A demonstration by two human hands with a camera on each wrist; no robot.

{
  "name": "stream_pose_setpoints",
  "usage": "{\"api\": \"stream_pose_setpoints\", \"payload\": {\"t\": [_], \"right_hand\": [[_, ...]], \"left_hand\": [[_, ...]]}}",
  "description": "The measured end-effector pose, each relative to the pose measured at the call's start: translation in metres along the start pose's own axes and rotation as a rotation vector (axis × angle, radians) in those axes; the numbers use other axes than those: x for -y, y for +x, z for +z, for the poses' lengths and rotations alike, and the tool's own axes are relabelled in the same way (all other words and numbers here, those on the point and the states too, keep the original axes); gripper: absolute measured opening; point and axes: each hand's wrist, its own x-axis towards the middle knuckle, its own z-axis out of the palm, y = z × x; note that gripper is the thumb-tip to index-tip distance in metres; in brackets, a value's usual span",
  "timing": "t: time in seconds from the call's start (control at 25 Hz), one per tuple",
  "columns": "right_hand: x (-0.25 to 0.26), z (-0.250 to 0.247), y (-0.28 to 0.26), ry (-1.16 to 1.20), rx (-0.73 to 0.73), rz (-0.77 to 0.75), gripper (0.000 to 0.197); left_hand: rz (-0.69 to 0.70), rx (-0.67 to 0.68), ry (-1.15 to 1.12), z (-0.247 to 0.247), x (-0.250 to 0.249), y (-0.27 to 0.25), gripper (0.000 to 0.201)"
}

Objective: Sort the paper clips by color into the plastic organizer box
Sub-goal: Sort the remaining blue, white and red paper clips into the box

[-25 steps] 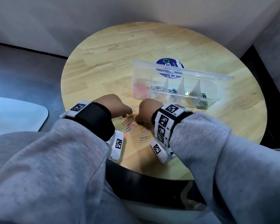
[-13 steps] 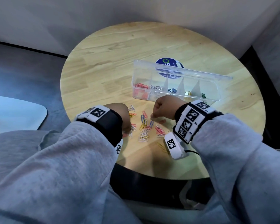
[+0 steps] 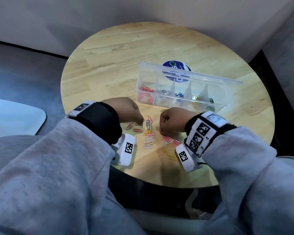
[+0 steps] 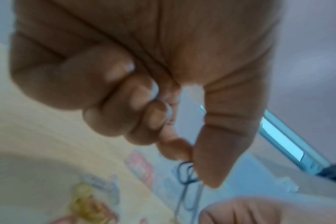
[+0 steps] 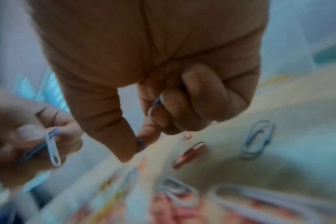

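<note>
Nearest us, loose clips lie scattered on the table between our wrists: white, pink, yellow and blue ones, with two yellow ones closest to the edge.

Just beyond, our left hand is curled over the pile, thumb and forefinger pinching a dark clip by its end; the other fingers are folded into the palm. The wrist view is blurred, so we cannot tell the clip's exact color.

Our right hand is also curled, knuckles up, fingertips down among the pink clips. In its wrist view the thumb and forefinger pinch a blue clip, and a blue sliver shows under the folded fingers.

Farther back stands the box, lid open behind it. From left to right its compartments hold pink, silver, blue, yellow and green clips.
</note>
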Motion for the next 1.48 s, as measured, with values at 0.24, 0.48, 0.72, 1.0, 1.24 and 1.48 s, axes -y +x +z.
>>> {"api": "stream_pose_setpoints", "payload": {"t": [0.24, 0.48, 0.72, 1.0, 1.24, 1.48], "right_hand": [[-0.011, -0.011, -0.007, 1.124, 0.171, 0.065, 0.023], [-0.007, -0.003, -0.007, 1.176, 0.140, 0.111, 0.024], [-0.007, -0.002, -0.005, 1.231, 0.096, 0.193, 0.021], [0.012, -0.002, 0.005, 0.662, 0.024, 0.110, 0.010], [0.034, 0.011, 0.019, -0.085, -0.121, 0.097, 0.035], [0.036, 0.022, 0.029, -0.089, -0.185, 0.137, 0.012]], "left_hand": [[0.063, 0.013, -0.697, -0.017, -0.012, -0.013, 0.023], [0.006, -0.008, -0.567, -0.009, -0.011, -0.011, 0.030], [-0.021, 0.038, -0.546, -0.002, -0.011, -0.009, 0.025], [0.004, 0.033, -0.877, -0.014, -0.011, -0.012, 0.030], [-0.002, -0.007, -1.118, -0.022, -0.006, -0.012, 0.023], [-0.038, -0.035, -1.159, -0.024, -0.006, -0.010, 0.017]]}}
